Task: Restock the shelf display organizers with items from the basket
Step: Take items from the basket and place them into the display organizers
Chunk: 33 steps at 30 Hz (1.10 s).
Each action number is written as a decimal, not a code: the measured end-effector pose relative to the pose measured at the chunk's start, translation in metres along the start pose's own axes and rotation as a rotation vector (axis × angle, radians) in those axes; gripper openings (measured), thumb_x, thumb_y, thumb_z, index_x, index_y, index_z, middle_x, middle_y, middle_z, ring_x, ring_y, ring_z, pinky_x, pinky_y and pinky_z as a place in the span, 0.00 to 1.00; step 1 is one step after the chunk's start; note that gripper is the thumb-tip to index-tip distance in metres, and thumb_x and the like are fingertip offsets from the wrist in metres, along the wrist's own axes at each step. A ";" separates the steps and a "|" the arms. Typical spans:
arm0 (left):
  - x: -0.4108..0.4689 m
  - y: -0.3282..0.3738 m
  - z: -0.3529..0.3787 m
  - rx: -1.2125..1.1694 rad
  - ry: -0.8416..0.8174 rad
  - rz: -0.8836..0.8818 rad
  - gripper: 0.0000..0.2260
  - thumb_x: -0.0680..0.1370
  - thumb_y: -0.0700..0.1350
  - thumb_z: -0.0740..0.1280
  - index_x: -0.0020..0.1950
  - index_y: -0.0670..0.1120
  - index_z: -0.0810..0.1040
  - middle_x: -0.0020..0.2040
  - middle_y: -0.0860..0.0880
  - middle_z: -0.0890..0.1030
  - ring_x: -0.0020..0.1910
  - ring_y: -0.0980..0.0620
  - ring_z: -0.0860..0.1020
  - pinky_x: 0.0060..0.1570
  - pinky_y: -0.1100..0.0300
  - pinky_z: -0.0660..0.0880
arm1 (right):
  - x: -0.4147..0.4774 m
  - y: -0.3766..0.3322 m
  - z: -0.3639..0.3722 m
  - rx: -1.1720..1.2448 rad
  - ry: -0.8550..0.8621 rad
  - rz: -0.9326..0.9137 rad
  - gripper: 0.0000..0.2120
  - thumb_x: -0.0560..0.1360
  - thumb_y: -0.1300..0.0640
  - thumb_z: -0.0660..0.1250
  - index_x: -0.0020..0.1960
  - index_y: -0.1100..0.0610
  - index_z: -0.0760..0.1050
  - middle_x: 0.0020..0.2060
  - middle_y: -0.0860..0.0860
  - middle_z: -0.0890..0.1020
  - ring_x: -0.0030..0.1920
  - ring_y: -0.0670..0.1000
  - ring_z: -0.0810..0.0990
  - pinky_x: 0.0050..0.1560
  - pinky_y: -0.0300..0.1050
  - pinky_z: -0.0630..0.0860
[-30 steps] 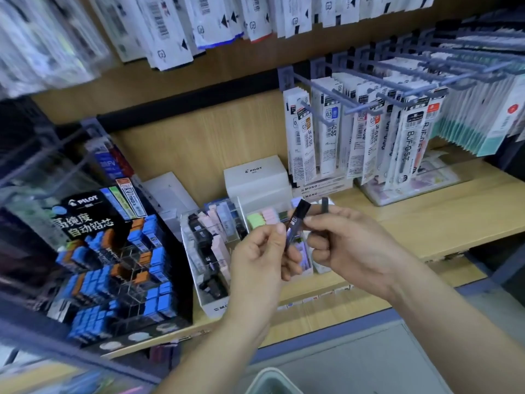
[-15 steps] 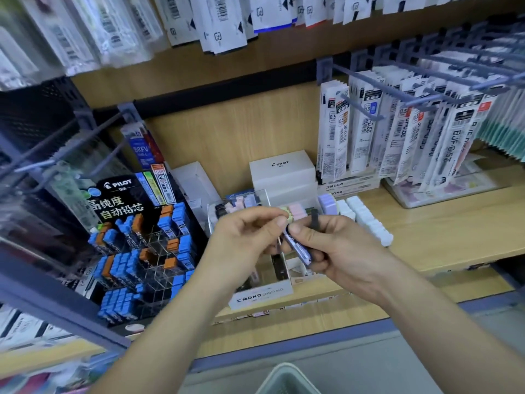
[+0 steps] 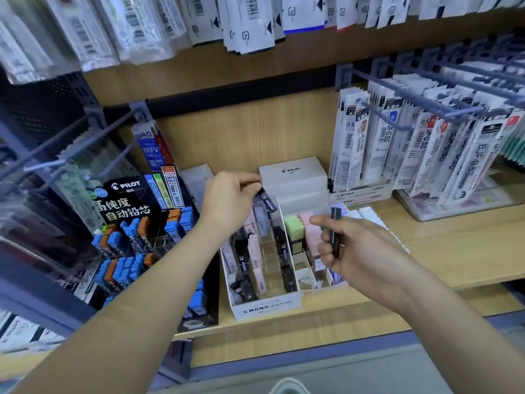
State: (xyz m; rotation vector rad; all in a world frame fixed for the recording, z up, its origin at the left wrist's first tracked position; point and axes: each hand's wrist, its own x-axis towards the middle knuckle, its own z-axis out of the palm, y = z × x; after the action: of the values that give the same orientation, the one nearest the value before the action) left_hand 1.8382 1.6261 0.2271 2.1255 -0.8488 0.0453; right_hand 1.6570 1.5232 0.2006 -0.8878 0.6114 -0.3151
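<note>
My left hand (image 3: 230,203) pinches a small dark blue lead case (image 3: 266,200) over the back of the white MONO organizer (image 3: 267,307), which holds rows of black, pink and clear lead cases. To the right, my right hand (image 3: 358,248) grips a black lead case (image 3: 335,231) upright above the neighbouring white organizer (image 3: 309,277) with green and pink items. A sliver of the white basket (image 3: 288,386) shows at the bottom edge.
A black PILOT display (image 3: 133,240) of blue and orange lead cases stands at the left. White PILOT boxes (image 3: 294,177) sit behind the organizers. Refill packs (image 3: 420,149) hang from hooks at the right, over the wooden shelf (image 3: 454,251).
My hands have come apart. The left hand took the dark blue case and carried it up and back over the MONO organizer. The right hand keeps the black case.
</note>
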 end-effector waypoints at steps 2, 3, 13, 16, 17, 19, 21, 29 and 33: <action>0.009 -0.002 0.011 0.073 -0.033 0.039 0.09 0.78 0.42 0.67 0.57 0.44 0.82 0.54 0.50 0.83 0.50 0.57 0.79 0.49 0.73 0.69 | 0.000 0.001 -0.001 0.013 -0.024 0.006 0.10 0.79 0.66 0.62 0.57 0.67 0.78 0.33 0.54 0.71 0.32 0.51 0.71 0.29 0.39 0.73; 0.011 -0.004 0.016 0.113 -0.055 0.057 0.10 0.78 0.42 0.67 0.58 0.44 0.82 0.54 0.49 0.83 0.51 0.56 0.80 0.49 0.72 0.69 | 0.000 0.001 -0.002 0.019 -0.043 0.007 0.10 0.79 0.66 0.61 0.57 0.68 0.78 0.33 0.54 0.71 0.32 0.51 0.72 0.29 0.39 0.74; 0.016 -0.017 0.036 0.279 -0.127 0.161 0.03 0.75 0.42 0.71 0.47 0.46 0.84 0.46 0.51 0.83 0.44 0.56 0.77 0.44 0.65 0.70 | -0.003 0.001 -0.009 -0.149 -0.098 -0.036 0.18 0.72 0.62 0.72 0.59 0.69 0.75 0.37 0.56 0.79 0.31 0.48 0.79 0.29 0.36 0.75; 0.015 -0.019 0.037 0.320 -0.109 0.208 0.02 0.74 0.42 0.72 0.46 0.45 0.84 0.46 0.50 0.83 0.43 0.56 0.75 0.43 0.63 0.70 | -0.006 0.001 -0.008 -0.217 -0.117 -0.046 0.09 0.73 0.58 0.71 0.49 0.64 0.78 0.32 0.53 0.78 0.28 0.46 0.76 0.24 0.34 0.69; 0.015 -0.021 0.037 0.334 -0.110 0.220 0.03 0.74 0.42 0.72 0.46 0.45 0.84 0.46 0.50 0.83 0.44 0.56 0.74 0.43 0.63 0.70 | -0.006 0.001 -0.007 -0.219 -0.112 -0.045 0.09 0.73 0.58 0.71 0.49 0.63 0.79 0.32 0.53 0.78 0.27 0.46 0.74 0.23 0.34 0.68; 0.014 -0.021 0.036 0.353 -0.110 0.233 0.04 0.74 0.42 0.72 0.48 0.45 0.83 0.46 0.50 0.82 0.47 0.55 0.74 0.43 0.63 0.67 | -0.007 0.001 -0.006 -0.217 -0.099 -0.041 0.10 0.74 0.57 0.70 0.50 0.63 0.80 0.32 0.53 0.77 0.26 0.46 0.69 0.22 0.33 0.64; 0.010 -0.015 0.033 0.305 -0.078 0.208 0.05 0.75 0.43 0.71 0.50 0.46 0.83 0.45 0.51 0.82 0.47 0.55 0.75 0.44 0.66 0.67 | -0.006 0.002 -0.005 -0.207 -0.098 -0.041 0.11 0.76 0.58 0.68 0.52 0.65 0.80 0.32 0.53 0.77 0.26 0.46 0.66 0.22 0.33 0.63; -0.034 0.036 -0.004 -0.562 -0.577 -0.087 0.11 0.71 0.47 0.70 0.51 0.45 0.83 0.44 0.47 0.85 0.42 0.52 0.82 0.45 0.61 0.78 | -0.011 0.000 -0.001 0.024 -0.227 0.059 0.14 0.81 0.59 0.58 0.51 0.68 0.78 0.30 0.55 0.75 0.24 0.45 0.66 0.21 0.33 0.63; -0.038 0.037 -0.002 -0.600 -0.549 -0.109 0.09 0.68 0.45 0.72 0.47 0.45 0.84 0.39 0.45 0.85 0.39 0.50 0.82 0.43 0.61 0.79 | -0.015 -0.001 0.002 0.037 -0.269 0.077 0.15 0.82 0.59 0.57 0.50 0.66 0.78 0.30 0.56 0.76 0.23 0.44 0.65 0.20 0.32 0.61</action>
State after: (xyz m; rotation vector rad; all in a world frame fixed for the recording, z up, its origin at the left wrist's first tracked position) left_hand 1.7880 1.6326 0.2420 1.6126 -0.9052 -0.7842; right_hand 1.6465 1.5312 0.2074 -0.8513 0.3881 -0.1338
